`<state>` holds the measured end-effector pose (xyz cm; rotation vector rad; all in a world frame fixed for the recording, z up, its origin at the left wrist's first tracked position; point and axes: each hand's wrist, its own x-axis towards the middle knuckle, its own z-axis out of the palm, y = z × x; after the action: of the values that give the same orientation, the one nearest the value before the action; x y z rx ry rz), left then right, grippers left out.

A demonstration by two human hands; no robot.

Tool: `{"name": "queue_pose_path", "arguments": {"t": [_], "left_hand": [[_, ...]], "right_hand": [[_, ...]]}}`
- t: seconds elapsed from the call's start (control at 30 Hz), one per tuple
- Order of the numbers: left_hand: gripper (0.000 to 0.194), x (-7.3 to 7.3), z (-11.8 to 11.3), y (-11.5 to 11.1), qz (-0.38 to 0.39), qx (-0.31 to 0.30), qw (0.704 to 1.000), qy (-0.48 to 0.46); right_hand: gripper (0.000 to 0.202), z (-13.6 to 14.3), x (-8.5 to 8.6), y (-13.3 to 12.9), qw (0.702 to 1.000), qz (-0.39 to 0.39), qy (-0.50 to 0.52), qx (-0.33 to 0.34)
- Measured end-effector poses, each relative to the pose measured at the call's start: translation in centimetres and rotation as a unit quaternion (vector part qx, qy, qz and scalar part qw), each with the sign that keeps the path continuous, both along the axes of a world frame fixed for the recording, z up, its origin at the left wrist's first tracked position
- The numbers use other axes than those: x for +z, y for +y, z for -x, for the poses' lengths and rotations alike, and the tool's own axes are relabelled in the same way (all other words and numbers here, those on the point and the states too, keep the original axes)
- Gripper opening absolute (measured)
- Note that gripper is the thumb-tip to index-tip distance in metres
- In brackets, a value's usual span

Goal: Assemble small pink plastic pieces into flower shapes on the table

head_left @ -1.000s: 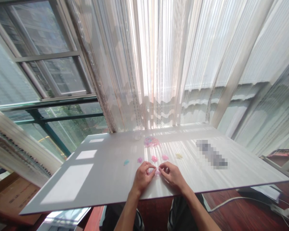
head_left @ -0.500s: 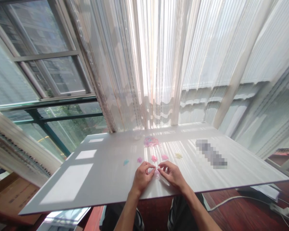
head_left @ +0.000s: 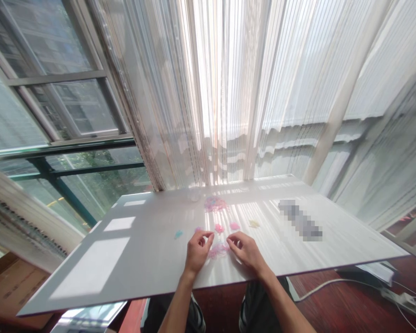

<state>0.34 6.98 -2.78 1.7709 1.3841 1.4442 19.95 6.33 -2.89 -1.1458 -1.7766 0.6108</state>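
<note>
My left hand (head_left: 196, 252) is over the near middle of the white table (head_left: 152, 259), thumb and forefinger pinched together. Whatever lies in that pinch is too small to make out. Across a small gap, my right hand (head_left: 245, 251) also has its thumb and fingertips closed, on something I cannot make out. Between and below them lies a loose pinkish-purple pile of small pieces (head_left: 217, 251). Just beyond the hands sit a red-pink pile (head_left: 219, 228), a pink pile (head_left: 235, 225) and a purple pile (head_left: 198, 229), which my left hand partly covers.
A blue pile (head_left: 178, 234) is at the left and a yellow pile (head_left: 253, 223) at the right. Farther back lie a bigger mixed pink pile (head_left: 215, 204) and a clear container (head_left: 194, 195). A blurred-out object (head_left: 300, 221) rests at the right. Curtains (head_left: 222, 92) hang behind.
My hands have moved apart from nearly touching, the left one going left. The pinkish-purple pile between them now shows more fully. The whole view has shifted slightly.
</note>
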Motion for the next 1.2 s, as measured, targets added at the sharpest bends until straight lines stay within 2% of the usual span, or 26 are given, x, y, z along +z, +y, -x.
{"name": "queue_pose_path", "arguments": {"t": [0.1,0.2,0.33,0.43,0.73,1.2], "left_hand": [[0.023,0.4,0.1,0.3,-0.001,0.013,0.999,0.031],[0.020,1.4,0.1,0.8,0.008,0.031,0.994,0.101],[0.017,2.8,-0.1,1.8,0.061,0.044,0.976,0.207],[0.017,3.4,-0.4,2.4,0.099,0.044,0.963,0.247],[0.020,3.7,-1.9,2.6,0.159,0.082,0.938,0.296],[0.024,4.3,-2.3,2.5,0.171,0.096,0.925,0.325]], "right_hand": [[0.021,0.0,0.0,0.0,1.000,-0.004,0.003,-0.004],[0.020,0.0,-0.1,0.0,1.000,-0.011,0.004,-0.006],[0.020,0.0,-0.2,0.1,1.000,-0.015,0.005,-0.006],[0.020,-0.1,-0.3,0.1,1.000,-0.018,0.001,-0.007],[0.021,-0.1,-0.3,0.1,1.000,-0.007,0.001,-0.004],[0.022,0.0,-0.1,0.1,1.000,0.000,0.004,-0.002]]}}
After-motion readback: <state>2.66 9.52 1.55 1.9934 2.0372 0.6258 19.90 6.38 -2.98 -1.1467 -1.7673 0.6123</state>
